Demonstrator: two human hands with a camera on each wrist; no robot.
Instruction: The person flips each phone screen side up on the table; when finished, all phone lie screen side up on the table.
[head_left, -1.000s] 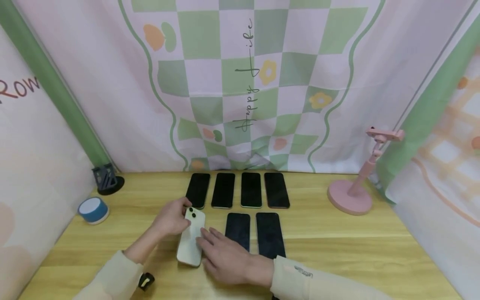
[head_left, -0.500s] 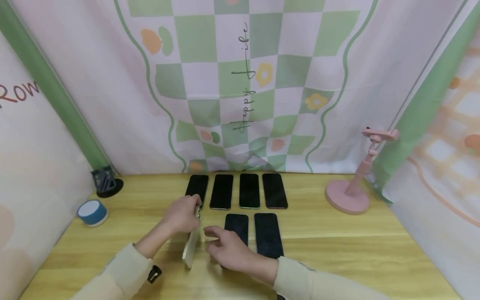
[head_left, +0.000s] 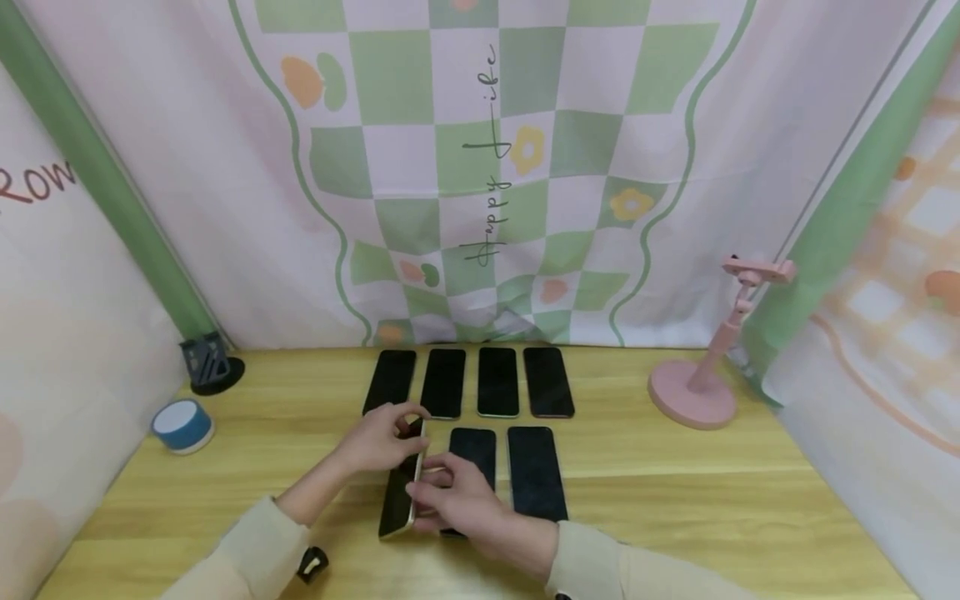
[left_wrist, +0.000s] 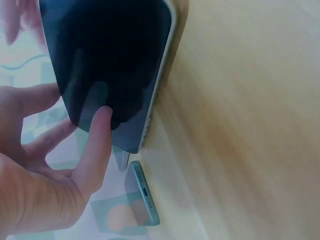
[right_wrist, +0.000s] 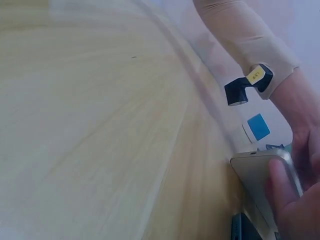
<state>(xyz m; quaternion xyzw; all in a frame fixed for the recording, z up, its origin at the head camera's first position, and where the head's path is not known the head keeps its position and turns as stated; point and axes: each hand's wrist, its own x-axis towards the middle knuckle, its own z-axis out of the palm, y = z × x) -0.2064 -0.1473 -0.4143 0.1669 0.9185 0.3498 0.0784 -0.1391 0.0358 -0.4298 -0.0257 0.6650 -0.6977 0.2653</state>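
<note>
A smartphone (head_left: 399, 500) stands tilted on the table, its dark screen turned up and to the left. Around its far end my left hand (head_left: 381, 440) pinches it. My right hand (head_left: 468, 504) holds its right long edge. Seen from the left wrist, one left fingertip (left_wrist: 104, 112) lies on the glossy screen (left_wrist: 110, 55), with other fingers behind the edge. The right wrist view has the pale back (right_wrist: 252, 172) of the phone, with the right thumb (right_wrist: 281, 182) against it. Just right, a dark phone (head_left: 474, 450) lies flat, partly covered by the right hand.
Several dark phones (head_left: 498, 382) lie in a row at the back; another phone (head_left: 537, 473) is to the right. A pink phone stand (head_left: 693, 392) is at right. At left are a blue-and-white round object (head_left: 182, 426) and a dark stand (head_left: 208, 362).
The phone has turned from pale back up, through standing on edge, to showing its screen, and shifted slightly right. My right hand left it midway and now holds its edge.
</note>
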